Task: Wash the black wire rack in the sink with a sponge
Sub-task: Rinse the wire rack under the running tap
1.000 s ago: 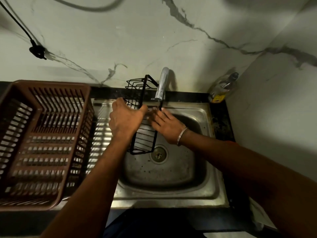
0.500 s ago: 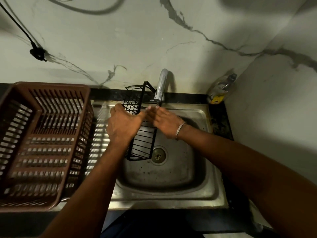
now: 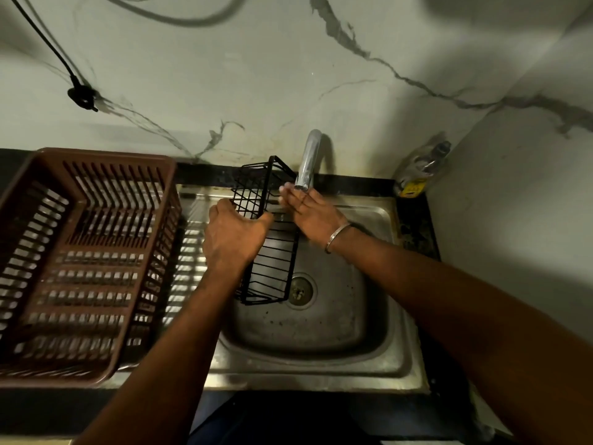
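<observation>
Rack (image 3: pixel 279 258) gripped by left hand (image 3: pixel 234 236) over sink (image 3: pixel 321 370); right hand (image 3: pixel 311 210) flat, outstretched, under tap (image 3: pixel 309 159).

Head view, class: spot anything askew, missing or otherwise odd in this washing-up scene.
The black wire rack is tilted on end over the sink, gripped by the left hand. The right hand lies flat under the faucet and holds no sponge; none shows anywhere. A bottle leans in the back corner.
</observation>
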